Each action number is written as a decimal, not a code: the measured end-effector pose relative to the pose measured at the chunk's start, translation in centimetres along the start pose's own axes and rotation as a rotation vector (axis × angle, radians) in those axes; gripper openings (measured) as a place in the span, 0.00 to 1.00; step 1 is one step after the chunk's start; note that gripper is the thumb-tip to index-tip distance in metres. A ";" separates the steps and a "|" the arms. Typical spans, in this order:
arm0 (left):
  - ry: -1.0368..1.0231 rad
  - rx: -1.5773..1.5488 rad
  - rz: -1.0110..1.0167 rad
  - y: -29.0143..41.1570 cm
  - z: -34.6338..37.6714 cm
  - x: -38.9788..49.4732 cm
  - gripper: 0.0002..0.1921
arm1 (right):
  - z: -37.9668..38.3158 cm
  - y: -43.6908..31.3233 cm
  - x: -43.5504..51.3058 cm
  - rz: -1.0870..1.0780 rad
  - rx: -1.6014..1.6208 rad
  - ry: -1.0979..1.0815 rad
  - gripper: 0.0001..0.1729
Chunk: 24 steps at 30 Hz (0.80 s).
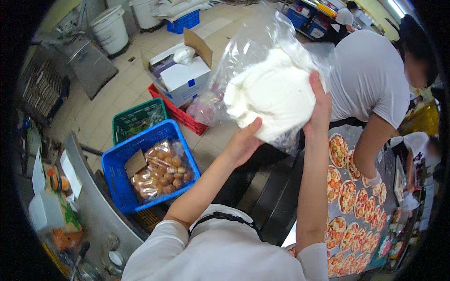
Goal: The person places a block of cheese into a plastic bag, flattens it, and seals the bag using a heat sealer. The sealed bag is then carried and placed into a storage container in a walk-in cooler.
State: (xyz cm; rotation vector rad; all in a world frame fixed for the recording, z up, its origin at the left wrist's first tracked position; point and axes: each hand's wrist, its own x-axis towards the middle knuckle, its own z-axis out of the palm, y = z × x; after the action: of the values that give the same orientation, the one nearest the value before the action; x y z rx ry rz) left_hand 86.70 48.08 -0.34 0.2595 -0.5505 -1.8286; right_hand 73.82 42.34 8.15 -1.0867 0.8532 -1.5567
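Observation:
A clear plastic bag (242, 52) holding a large lump of soft white food (277, 89), perhaps dough or cheese, is held up between both hands. My left hand (246, 142) grips the bag low on its left side, the thumb pressed on the white mass. My right hand (319, 105) clasps its right side, with fingers hidden behind it. The bag's loose upper part spreads above the lump. To the right, small topped pizzas (348, 196) lie in rows on a metal table (351, 135), where a co-worker's gloved hand (373, 179) rests among them.
Below left stands a blue plastic crate (151, 130) of bagged bread rolls (165, 172), beside a green crate (121, 119) and a red crate (197, 130) bearing a cardboard box (186, 82). A co-worker (365, 73) leans close on the right. A curved metal counter (91, 200) edges the left.

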 end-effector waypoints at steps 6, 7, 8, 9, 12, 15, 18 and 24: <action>0.050 0.015 0.259 3.8 -3.0 14.3 0.24 | 0.2 4.0 11.5 0.006 0.086 -0.033 0.31; 0.122 0.093 0.210 4.3 -4.0 16.8 0.24 | 0.1 5.7 13.8 -0.043 0.031 -0.044 0.31; 0.128 0.166 0.196 5.0 -4.9 19.4 0.24 | 0.0 7.2 16.6 -0.064 0.018 0.030 0.34; 0.137 0.246 0.174 5.7 -5.8 22.3 0.24 | -0.3 8.5 19.6 0.043 0.102 0.067 0.35; 0.253 0.933 0.142 7.8 -8.1 29.3 0.24 | -0.6 12.3 29.4 0.229 0.342 0.058 0.38; -0.112 1.103 0.180 9.4 -9.6 36.6 0.29 | -1.3 15.1 36.3 0.090 0.492 0.173 0.37; -0.441 1.172 -0.063 11.4 -12.1 41.3 0.25 | -4.6 15.0 39.4 0.120 0.481 0.172 0.36; -0.325 0.018 -0.473 8.5 -13.9 51.6 0.19 | -8.4 17.3 42.7 0.215 0.345 0.444 0.35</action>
State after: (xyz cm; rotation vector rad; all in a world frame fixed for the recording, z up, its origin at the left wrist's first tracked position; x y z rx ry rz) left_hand 83.20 -5.78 -3.28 0.1070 -0.7798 -2.3475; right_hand 68.13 -3.27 -0.98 -0.3924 0.9150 -1.7073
